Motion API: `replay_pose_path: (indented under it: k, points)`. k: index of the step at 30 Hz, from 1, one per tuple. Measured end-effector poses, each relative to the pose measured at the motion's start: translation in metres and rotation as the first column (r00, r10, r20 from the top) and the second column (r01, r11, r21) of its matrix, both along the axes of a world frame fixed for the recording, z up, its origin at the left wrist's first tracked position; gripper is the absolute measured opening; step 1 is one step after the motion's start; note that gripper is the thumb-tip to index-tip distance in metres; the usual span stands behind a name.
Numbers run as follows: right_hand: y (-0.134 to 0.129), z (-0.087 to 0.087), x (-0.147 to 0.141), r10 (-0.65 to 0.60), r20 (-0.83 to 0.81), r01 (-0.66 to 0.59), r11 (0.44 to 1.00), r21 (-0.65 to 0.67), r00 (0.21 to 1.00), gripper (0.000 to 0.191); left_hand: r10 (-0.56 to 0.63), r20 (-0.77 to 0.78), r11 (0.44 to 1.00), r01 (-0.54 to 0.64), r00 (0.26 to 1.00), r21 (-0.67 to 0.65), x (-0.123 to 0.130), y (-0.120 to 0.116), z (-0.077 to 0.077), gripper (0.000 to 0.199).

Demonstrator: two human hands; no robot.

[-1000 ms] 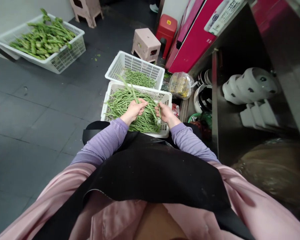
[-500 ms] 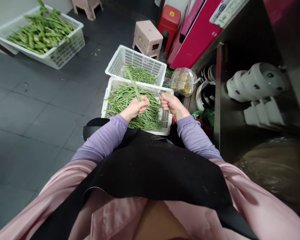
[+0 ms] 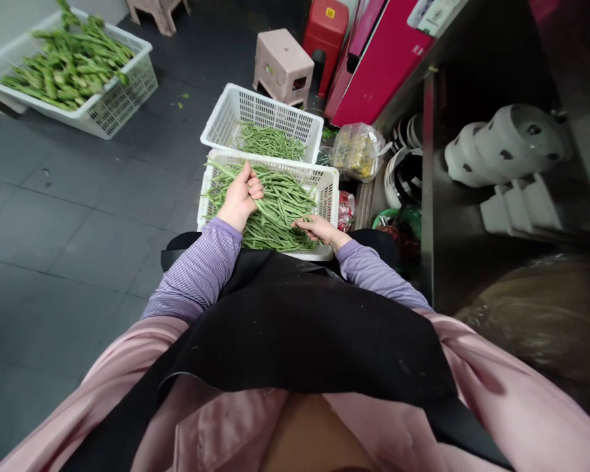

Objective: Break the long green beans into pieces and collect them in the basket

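Over the left part of the near white basket [image 3: 330, 190], my left hand [image 3: 242, 195] is closed round a few long green beans, whose ends stick out past the thumb toward the upper left. A heap of green beans [image 3: 282, 203] fills most of this basket. My right hand [image 3: 318, 228] is low at the right of the heap, thumb and fingers pinched together at a green bean [image 3: 295, 223]; its fingertips are partly lost among the beans. Behind, touching the near basket, stands a second white basket [image 3: 219, 124] with a smaller layer of green beans [image 3: 273, 141].
At far left a white basket [image 3: 142, 78] holds thick green stems. A pink stool [image 3: 282, 62] and a red stool [image 3: 324, 39] stand beyond the baskets. To the right are a plastic bag [image 3: 358, 154], a magenta cabinet [image 3: 383, 65] and a metal shelf with stacked white containers [image 3: 501, 151].
My left hand has moved left, its beans swinging from upright to leaning left. My right hand has come down onto the heap from beside the left hand. The view has shifted slightly.
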State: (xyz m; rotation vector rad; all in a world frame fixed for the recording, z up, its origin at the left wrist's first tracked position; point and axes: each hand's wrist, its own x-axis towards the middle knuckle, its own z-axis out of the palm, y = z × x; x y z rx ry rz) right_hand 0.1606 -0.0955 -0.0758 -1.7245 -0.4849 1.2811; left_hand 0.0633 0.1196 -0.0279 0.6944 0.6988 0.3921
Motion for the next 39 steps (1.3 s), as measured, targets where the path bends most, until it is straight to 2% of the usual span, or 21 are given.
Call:
replay_pose_path:
  k: [3,9,12,17,19,21,23,24,25,27,29,30,32,35,37,39]
  points:
    - [-0.008,-0.009,0.010,-0.053,-0.040,0.054,0.999,0.009,0.998,0.020,0.004,-0.004,1.000,-0.004,1.000,0.016,0.000,0.001,0.002,0.047]
    - [-0.005,-0.021,0.007,-0.090,-0.084,0.082,0.992,-0.093,0.992,0.029,-0.017,-0.006,0.999,0.017,1.000,0.032,-0.001,-0.002,0.007,0.049]
    - [-0.003,-0.022,0.000,-0.128,-0.100,0.118,0.988,-0.102,0.987,0.036,-0.006,0.004,0.999,0.006,1.000,0.034,-0.002,-0.002,0.008,0.049]
    - [0.004,-0.016,-0.009,-0.275,-0.214,0.252,0.959,-0.131,0.937,0.032,0.021,-0.004,1.000,-0.020,1.000,0.020,-0.003,-0.003,0.008,0.048]
    - [0.008,-0.011,-0.004,-0.371,-0.335,0.376,0.925,-0.052,0.866,0.034,0.036,0.012,0.999,-0.035,0.999,-0.021,-0.003,-0.005,0.008,0.048]
    - [0.008,-0.006,0.007,-0.452,-0.426,0.521,0.852,0.056,0.784,0.037,0.059,0.031,0.995,-0.056,0.998,-0.079,-0.003,-0.006,0.008,0.048]
    - [0.006,-0.002,0.022,-0.524,-0.386,0.597,0.797,0.092,0.759,0.039,0.078,0.047,0.988,-0.071,0.996,-0.134,-0.003,-0.006,0.009,0.048]
    - [0.004,-0.002,0.029,-0.557,-0.297,0.601,0.795,0.081,0.776,0.039,0.084,0.053,0.985,-0.075,0.995,-0.156,-0.003,-0.006,0.010,0.048]
    - [0.002,-0.002,0.034,-0.569,-0.165,0.584,0.809,0.062,0.805,0.039,0.086,0.057,0.982,-0.075,0.995,-0.176,-0.003,-0.006,0.011,0.047]
    - [0.000,-0.003,0.038,-0.496,0.161,0.498,0.867,0.029,0.853,0.038,0.079,0.062,0.975,-0.065,0.995,-0.213,-0.003,-0.006,0.012,0.047]
    - [0.003,-0.005,0.033,-0.327,0.407,0.339,0.940,0.045,0.853,0.036,0.067,0.063,0.967,-0.049,0.996,-0.249,-0.003,-0.007,0.013,0.046]
    - [0.007,-0.005,0.028,-0.234,0.465,0.230,0.971,0.066,0.854,0.034,0.061,0.063,0.962,-0.042,0.996,-0.268,-0.003,-0.008,0.012,0.046]
    - [0.018,-0.004,0.016,-0.053,0.484,-0.010,0.992,0.127,0.873,0.029,0.052,0.061,0.954,-0.032,0.997,-0.299,-0.002,-0.009,0.010,0.046]
    - [0.032,0.000,0.000,0.227,0.410,-0.311,0.939,0.149,0.883,0.032,0.052,0.045,0.953,-0.036,0.998,-0.301,0.001,-0.009,0.002,0.047]
    - [0.034,0.004,-0.007,0.322,0.308,-0.377,0.916,0.138,0.895,0.036,0.068,0.031,0.965,-0.058,0.997,-0.255,0.004,-0.006,-0.005,0.047]
    - [0.030,0.008,-0.012,0.288,0.131,-0.308,0.935,0.178,0.949,0.040,0.105,0.004,0.981,-0.103,0.994,-0.166,0.007,-0.004,-0.012,0.047]
